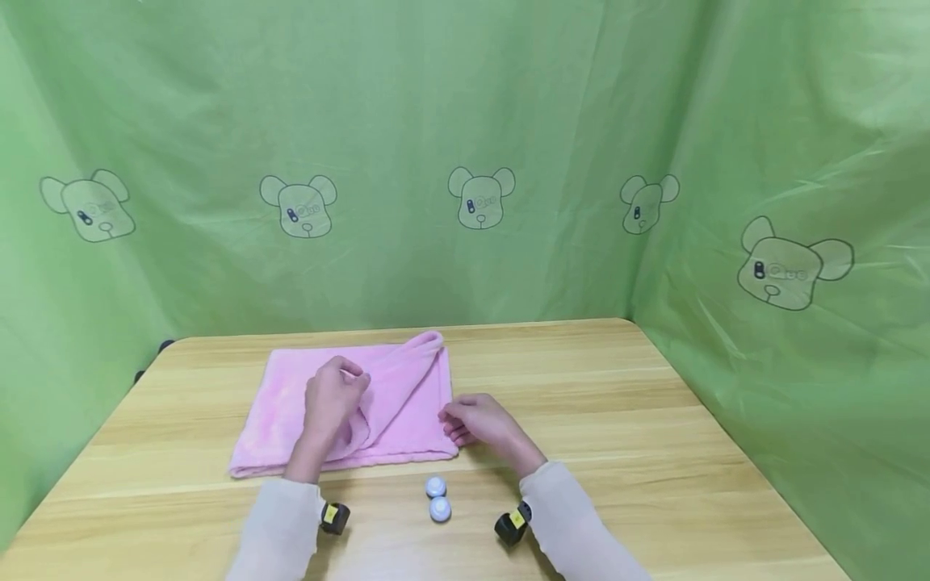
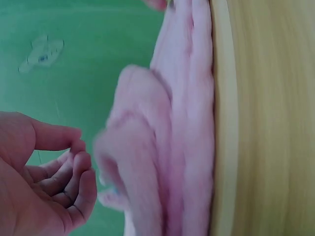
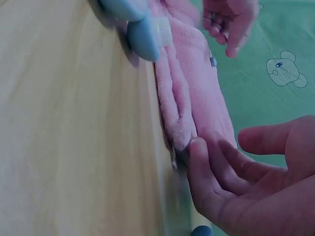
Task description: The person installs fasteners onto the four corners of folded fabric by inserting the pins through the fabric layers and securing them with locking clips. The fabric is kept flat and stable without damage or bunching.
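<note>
Cloth, pink and folded [image 1: 392, 403], lies on the wooden worktop [image 1: 625, 468], left of centre in the head view, one flap turned up diagonally near its upper right corner. Left hand [image 1: 336, 395] is above the cloth; its grip is narrow, loosely curled and holding nothing. Right hand [image 1: 483, 421] is at the cloth's right edge, its fingertips touching it, thumb apart and the grip loosely parted. Two pale-blue round pieces, an upper one [image 1: 435, 486] and a lower one [image 1: 440, 509], sit just beside each other at the lower centre.
</note>
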Available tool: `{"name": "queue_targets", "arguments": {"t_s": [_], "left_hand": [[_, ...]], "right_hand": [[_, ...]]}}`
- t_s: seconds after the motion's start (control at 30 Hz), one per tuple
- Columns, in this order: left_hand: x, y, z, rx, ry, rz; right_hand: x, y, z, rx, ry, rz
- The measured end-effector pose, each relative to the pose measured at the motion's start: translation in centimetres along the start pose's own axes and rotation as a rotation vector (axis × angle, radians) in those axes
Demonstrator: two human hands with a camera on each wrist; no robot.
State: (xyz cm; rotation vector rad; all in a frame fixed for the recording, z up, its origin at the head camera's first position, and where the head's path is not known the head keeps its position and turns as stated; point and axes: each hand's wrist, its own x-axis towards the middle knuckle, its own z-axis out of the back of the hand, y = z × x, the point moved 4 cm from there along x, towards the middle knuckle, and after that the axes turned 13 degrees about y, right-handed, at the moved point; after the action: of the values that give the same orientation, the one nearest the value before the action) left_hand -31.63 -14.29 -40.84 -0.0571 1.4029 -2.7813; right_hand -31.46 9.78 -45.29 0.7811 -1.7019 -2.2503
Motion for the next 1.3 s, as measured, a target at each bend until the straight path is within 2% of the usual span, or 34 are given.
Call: {"name": "queue_targets", "arguments": {"t_s": [0.1, 0.23, 0.3, 0.47, 0.6, 0.77, 0.97, 1.2, 1.3], "left_hand": [[-0.5, -1.5, -1.5, 0.014, 0.069, -0.075], [-1.3, -3.1, -3.9, 0.070, 0.228, -0.170], [-1.7, -3.6, -4.9, 0.107, 0.303, -0.189], [-2.5, -3.8, -6.8, 0.193, 0.463, -0.181], [-2.8, -3.3, -7.6, 0.230, 0.547, -0.154], [-2.9, -3.1, -8.0, 0.259, 0.566, -0.160], [-2.7, -3.1, -8.0, 0.250, 0.551, -0.173], [-2.4, -3.0, -7.7, 0.203, 0.434, -0.227], [-2.3, -3.0, -7.5, 0.180, 0.388, -0.240]], "right_hand": [[-0.2, 0.2, 0.2, -0.041, -0.045, 0.005], [-0.3, 0.4, 0.3, -0.084, -0.057, 0.010], [-0.3, 0.5, 0.3, -0.105, -0.045, 0.004], [-0.5, 0.6, 0.3, -0.128, 0.001, -0.006], [-0.5, 0.6, 0.2, -0.067, 0.082, 0.006], [-0.4, 0.6, 0.0, 0.017, 0.170, 0.014], [-0.6, 0.6, 0.2, 0.046, 0.171, 0.037], [-0.4, 0.5, 0.3, -0.028, 0.052, 0.072], [-0.3, 0.5, 0.2, -0.026, 0.010, 0.068]]}}
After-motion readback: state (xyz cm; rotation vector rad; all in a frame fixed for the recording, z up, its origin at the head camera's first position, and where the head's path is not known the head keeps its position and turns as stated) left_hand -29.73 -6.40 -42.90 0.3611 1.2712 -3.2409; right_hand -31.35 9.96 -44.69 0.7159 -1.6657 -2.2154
